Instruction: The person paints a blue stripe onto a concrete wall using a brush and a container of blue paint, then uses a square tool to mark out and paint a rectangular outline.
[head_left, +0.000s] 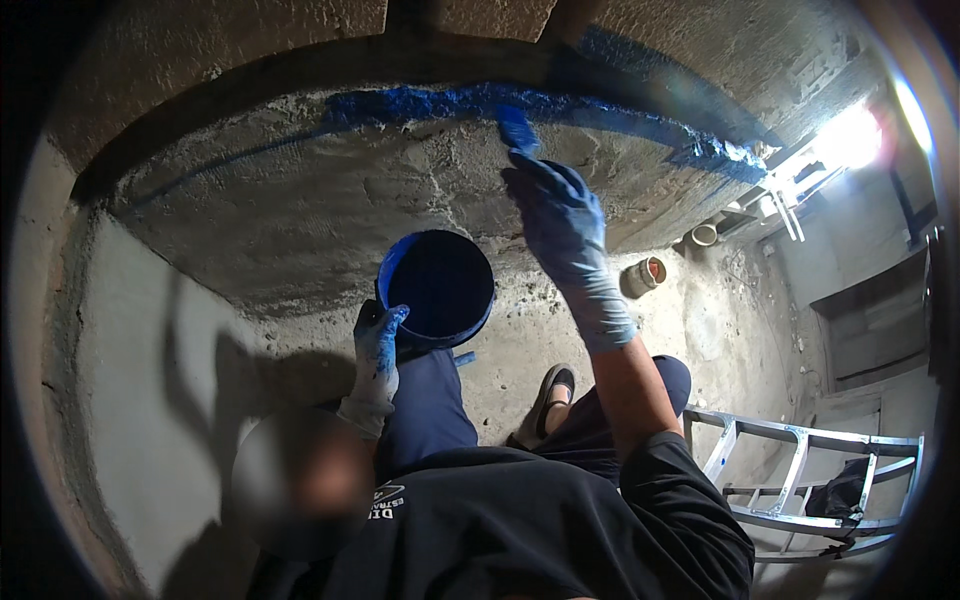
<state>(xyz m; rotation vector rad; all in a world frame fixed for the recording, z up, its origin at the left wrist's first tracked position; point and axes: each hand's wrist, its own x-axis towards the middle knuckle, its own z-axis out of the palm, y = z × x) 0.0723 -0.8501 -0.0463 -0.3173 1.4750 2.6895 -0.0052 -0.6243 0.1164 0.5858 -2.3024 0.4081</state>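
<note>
My right hand [565, 225], in a light blue glove smeared darker at the fingers, reaches up and grips a paintbrush [517, 132]. The brush's blue-coated bristles meet the lower side of a wet blue paint band [420, 106] along the top edge of a rough grey concrete face [340, 190]. Held near my left knee is a bucket [470, 322] with blue paint coating its inside; how full it is stays too dark to tell. My left hand [378, 345], gloved and paint-stained, is closed on its rim, thumb on the near side.
An aluminium ladder [795, 435] stands at the lower right with a dark cloth [840, 492] on it. Two pipe stubs [648, 273] rise near the base of the concrete face. A bright lamp [848, 138] shines at the upper right. A pale wall [150, 380] closes the left side.
</note>
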